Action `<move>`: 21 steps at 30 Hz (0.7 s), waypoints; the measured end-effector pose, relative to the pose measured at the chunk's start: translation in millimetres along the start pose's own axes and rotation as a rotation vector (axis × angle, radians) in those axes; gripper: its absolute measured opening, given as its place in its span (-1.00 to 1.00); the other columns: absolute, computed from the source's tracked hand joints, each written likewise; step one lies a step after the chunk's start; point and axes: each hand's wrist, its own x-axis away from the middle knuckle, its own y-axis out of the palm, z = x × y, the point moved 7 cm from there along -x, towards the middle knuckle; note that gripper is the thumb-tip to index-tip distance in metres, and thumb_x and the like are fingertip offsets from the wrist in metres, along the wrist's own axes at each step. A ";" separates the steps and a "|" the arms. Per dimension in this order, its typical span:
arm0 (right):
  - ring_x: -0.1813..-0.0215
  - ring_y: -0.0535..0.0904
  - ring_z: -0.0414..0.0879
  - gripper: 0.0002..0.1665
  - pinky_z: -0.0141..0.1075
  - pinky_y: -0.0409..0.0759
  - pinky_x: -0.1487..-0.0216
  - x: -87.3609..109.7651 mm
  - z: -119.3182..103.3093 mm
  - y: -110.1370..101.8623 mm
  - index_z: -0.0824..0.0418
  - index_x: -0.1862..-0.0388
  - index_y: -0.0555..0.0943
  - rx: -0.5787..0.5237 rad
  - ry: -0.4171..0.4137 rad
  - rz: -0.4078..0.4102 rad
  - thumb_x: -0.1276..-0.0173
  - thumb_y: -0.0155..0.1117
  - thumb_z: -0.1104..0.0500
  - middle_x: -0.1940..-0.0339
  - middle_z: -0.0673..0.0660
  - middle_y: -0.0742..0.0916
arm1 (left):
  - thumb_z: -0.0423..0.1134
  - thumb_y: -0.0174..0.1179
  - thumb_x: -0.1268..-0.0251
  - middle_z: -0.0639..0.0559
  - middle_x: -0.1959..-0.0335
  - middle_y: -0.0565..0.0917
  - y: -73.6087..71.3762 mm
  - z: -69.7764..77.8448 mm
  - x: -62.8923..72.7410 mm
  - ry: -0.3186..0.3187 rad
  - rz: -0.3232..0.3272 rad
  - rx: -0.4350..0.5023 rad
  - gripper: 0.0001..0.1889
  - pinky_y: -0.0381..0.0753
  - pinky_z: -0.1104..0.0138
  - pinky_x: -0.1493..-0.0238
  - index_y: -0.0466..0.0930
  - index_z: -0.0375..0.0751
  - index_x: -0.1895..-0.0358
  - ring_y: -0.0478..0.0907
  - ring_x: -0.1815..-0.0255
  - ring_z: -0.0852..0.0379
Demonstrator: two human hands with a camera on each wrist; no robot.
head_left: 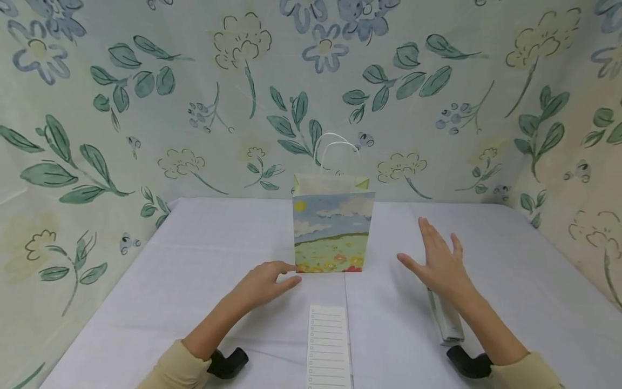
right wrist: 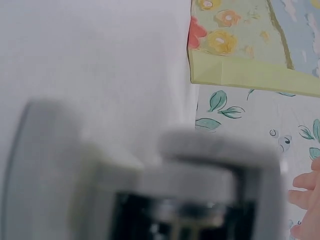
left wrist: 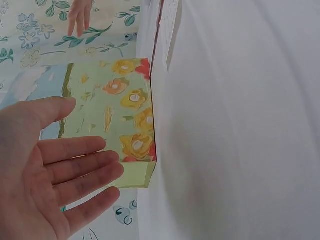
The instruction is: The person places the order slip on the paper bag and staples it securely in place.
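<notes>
A paper gift bag (head_left: 332,232) with a painted sky and flower meadow stands upright, its white cord handles (head_left: 340,141) raised. My left hand (head_left: 264,283) reaches to the bag's lower left corner, fingers extended; whether they touch it I cannot tell. In the left wrist view, the left palm and fingers (left wrist: 82,162) show in front of the flowered panel. Apart from the bag on the right, my right hand (head_left: 442,270) is raised with fingers spread, holding nothing. Under it lies a long pale grey object (head_left: 447,321), its kind unclear; a blurred grey shape (right wrist: 220,150) fills the lower right wrist view.
A narrow white checklist pad (head_left: 328,346) with ruled lines lies in front of the bag. A white cloth (head_left: 218,227) covers the table. Floral fabric (head_left: 204,97) hangs behind and at both sides. Black curved mounts (head_left: 228,363) sit at the wrists.
</notes>
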 end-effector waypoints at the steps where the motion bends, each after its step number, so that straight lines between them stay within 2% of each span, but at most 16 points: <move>1: -0.39 0.07 0.28 0.18 0.24 -0.34 -0.33 -0.3 -0.2 0.0 0.30 -0.45 -0.19 -0.002 0.001 0.003 -0.17 0.01 -0.40 -0.41 0.39 0.15 | 0.06 0.04 -0.26 -0.04 -0.03 0.60 1.3 1.2 -0.9 0.008 -0.004 0.005 -0.59 0.48 0.06 -0.03 0.58 -0.11 -0.03 0.53 -0.05 -0.03; 5: -0.38 0.09 0.29 0.17 0.24 -0.31 -0.33 -1.6 -1.1 0.5 0.32 -0.45 -0.17 -0.009 0.004 0.007 -0.18 0.00 -0.39 -0.40 0.40 0.17 | 0.06 0.04 -0.26 -0.05 -0.03 0.60 7.0 4.9 -3.8 0.025 -0.031 0.026 -0.58 0.48 0.06 -0.03 0.58 -0.13 -0.03 0.52 -0.05 -0.03; 11: -0.38 0.08 0.30 0.16 0.25 -0.30 -0.33 -3.0 -3.7 2.2 0.34 -0.44 -0.16 -0.016 0.007 0.002 -0.19 -0.02 -0.40 -0.39 0.41 0.17 | 0.09 0.03 -0.25 -0.06 -0.10 0.56 17.1 9.7 -5.4 0.025 -0.113 0.052 -0.49 0.49 0.08 -0.03 0.50 -0.19 -0.12 0.50 -0.09 -0.03; 15: -0.38 0.07 0.31 0.16 0.25 -0.31 -0.33 -3.3 -5.2 4.1 0.36 -0.43 -0.14 -0.020 0.010 -0.006 -0.20 -0.03 -0.40 -0.39 0.42 0.17 | 0.09 0.05 -0.25 -0.06 -0.10 0.56 20.5 13.2 -5.4 0.039 -0.129 0.053 -0.48 0.49 0.08 -0.02 0.49 -0.21 -0.12 0.50 -0.09 -0.03; 21: -0.38 0.06 0.31 0.16 0.24 -0.32 -0.33 -4.1 -6.9 5.8 0.36 -0.43 -0.14 -0.027 0.019 -0.021 -0.19 -0.03 -0.41 -0.40 0.41 0.16 | 0.14 0.06 -0.21 -0.03 -0.11 0.55 27.3 14.9 -7.1 0.004 -0.153 0.021 -0.45 0.49 0.08 -0.03 0.47 -0.14 -0.15 0.49 -0.12 0.00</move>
